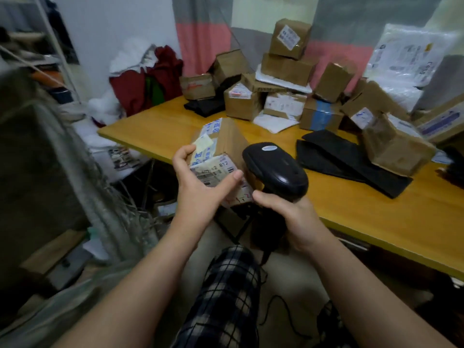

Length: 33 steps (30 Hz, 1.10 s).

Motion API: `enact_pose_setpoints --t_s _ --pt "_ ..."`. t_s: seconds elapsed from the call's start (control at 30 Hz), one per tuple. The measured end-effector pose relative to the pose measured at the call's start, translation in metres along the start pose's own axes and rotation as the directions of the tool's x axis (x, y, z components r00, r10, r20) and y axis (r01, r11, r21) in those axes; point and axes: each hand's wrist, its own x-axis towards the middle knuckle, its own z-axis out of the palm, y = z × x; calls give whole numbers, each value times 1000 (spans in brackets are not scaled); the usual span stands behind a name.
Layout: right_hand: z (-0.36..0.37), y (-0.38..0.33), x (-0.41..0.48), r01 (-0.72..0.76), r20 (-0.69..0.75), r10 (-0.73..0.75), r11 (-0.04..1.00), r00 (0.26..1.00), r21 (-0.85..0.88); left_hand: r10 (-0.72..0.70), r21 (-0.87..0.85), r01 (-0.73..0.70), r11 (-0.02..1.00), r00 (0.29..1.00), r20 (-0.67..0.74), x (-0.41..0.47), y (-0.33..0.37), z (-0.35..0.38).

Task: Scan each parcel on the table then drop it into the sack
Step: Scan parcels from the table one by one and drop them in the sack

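Note:
My left hand point(198, 187) grips a small brown cardboard parcel point(226, 144) with white labels, holding it just off the near left edge of the wooden table point(364, 204). My right hand point(288, 217) grips the handle of a black barcode scanner point(273, 167), whose head sits right beside the parcel's labelled face. The woven sack point(37, 172) stands at my left, its open rim frayed. Several more brown parcels point(283, 96) are piled at the back of the table.
Black flat mailers point(351, 162) lie on the table to the right of the scanner. A white plastic mailer point(411, 59) leans at the back right. Red and white cloth point(148, 81) is heaped beyond the table's left end. The scanner's cable point(283, 312) trails to the floor.

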Motion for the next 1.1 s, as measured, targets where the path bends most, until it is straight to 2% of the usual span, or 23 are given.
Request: enact_pose_setpoints --t_s 0.1,0.2,0.3,0.4,0.47,0.6,0.77,0.87,0.93,1.1 --pt "52 21 13 -48 164 55 998 985 -45 -61 66 79 995 968 -243 -7 -12 -59" --pt "102 48 23 -88 300 120 989 947 -116 -112 91 164 982 900 -421 -17 -28 -122" --pt "150 75 30 -159 423 205 977 883 -143 -135 157 252 955 839 -527 -32 -46 -180" --pt "190 107 39 -128 454 239 957 859 -261 -43 341 289 894 815 -578 -52 -60 -229" --pt "209 126 47 -69 448 258 916 856 -395 6 496 337 800 822 -569 -62 -70 -260" --pt "239 149 60 33 452 315 790 835 -612 -71 753 452 479 875 -480 -61 -99 -317" --pt "249 177 73 94 443 369 673 817 -734 -217 935 342 98 924 -315 -37 -149 -350" --pt "238 184 79 78 385 342 653 857 -754 -392 947 316 -49 867 -309 -27 -176 -355" --pt "229 186 85 71 343 337 615 877 -786 -431 945 323 -50 847 -312 -19 -184 -350" --pt "200 176 104 -91 170 322 659 932 -746 -295 971 190 147 945 -141 5 -164 -304"
